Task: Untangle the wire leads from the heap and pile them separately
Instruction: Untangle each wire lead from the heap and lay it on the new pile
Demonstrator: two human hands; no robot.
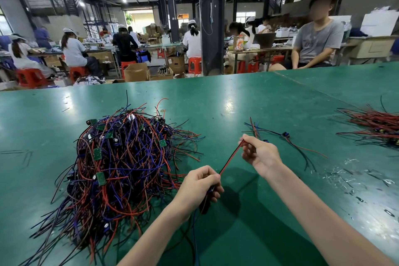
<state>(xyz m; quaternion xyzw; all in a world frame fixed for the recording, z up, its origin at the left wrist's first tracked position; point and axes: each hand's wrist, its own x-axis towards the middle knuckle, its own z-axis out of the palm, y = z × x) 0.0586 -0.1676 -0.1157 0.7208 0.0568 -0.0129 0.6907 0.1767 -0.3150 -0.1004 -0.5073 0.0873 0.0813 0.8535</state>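
A big tangled heap of red, blue and black wire leads (121,164) with small green circuit boards lies on the green table (248,101), left of centre. My left hand (199,185) grips one end of a red-and-black lead (230,158) beside the heap's right edge. My right hand (259,153) pinches the lead's other end, so it runs taut and slanted between both hands. Blue wires hang down below my left hand. A few separated leads (287,138) lie just beyond my right hand.
A second pile of mostly red leads (375,127) lies at the table's right edge. Bits of clear plastic scrap (349,177) are scattered on the right. A seated person (313,36) is beyond the table's far edge, with other workers at benches behind.
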